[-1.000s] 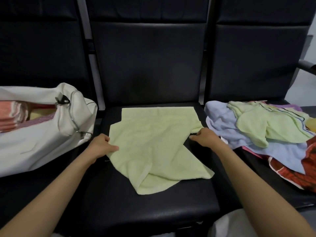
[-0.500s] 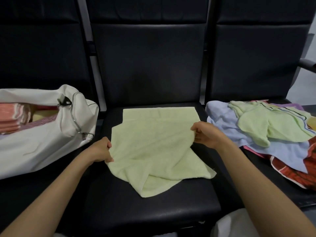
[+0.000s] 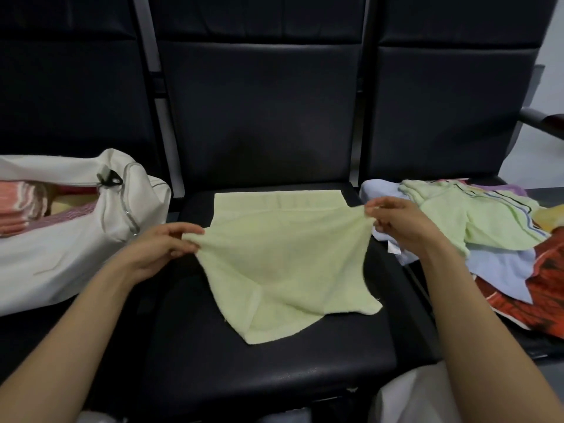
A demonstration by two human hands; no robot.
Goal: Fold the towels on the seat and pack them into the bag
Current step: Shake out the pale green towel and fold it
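Observation:
A pale green towel [image 3: 283, 257] lies on the middle black seat [image 3: 274, 370], its far edge flat and its near corner hanging in a point. My left hand [image 3: 158, 248] pinches the towel's left edge and my right hand [image 3: 399, 224] pinches its right edge; between them the cloth is lifted and stretched taut above the seat. A white bag [image 3: 61, 239] rests on the left seat, unzipped, with folded pink and striped towels inside.
On the right seat lies a loose pile of towels [image 3: 488, 239]: pale green, light blue, purple and a red printed one. Black seat backs rise behind. An armrest [image 3: 540, 120] sticks out at the far right.
Both hands took hold of the towel's side edges and raised them off the seat, pulling apart, so the middle fold is now stretched in the air.

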